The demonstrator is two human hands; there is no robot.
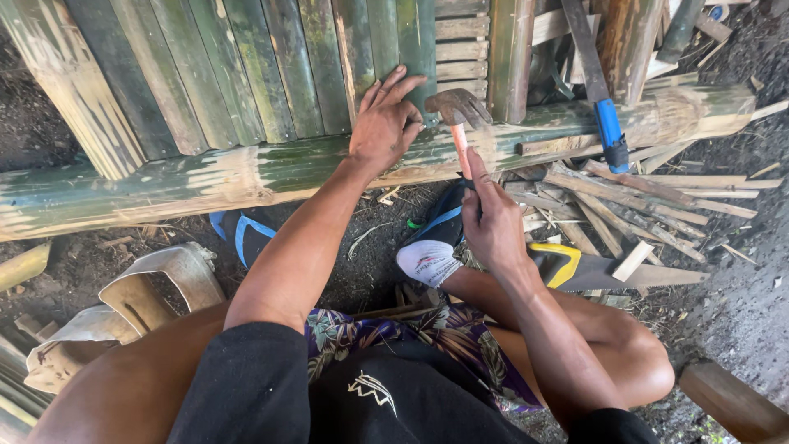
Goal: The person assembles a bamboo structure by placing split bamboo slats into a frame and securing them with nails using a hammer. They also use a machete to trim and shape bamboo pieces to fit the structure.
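Left hand presses flat, fingers spread, on green bamboo slats; right hand grips a claw hammer against the bamboo pole.

The right hand covered most of the hammer handle. The saw blade's tip slid under wood scraps. The slats ran off the top edge, the bamboo pole off the left. Any nail was too small to tell.

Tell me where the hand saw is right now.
The hand saw lies on the ground at right of the head view, just past the right hand, its yellow-and-black handle by the right knee, below the wood offcuts.
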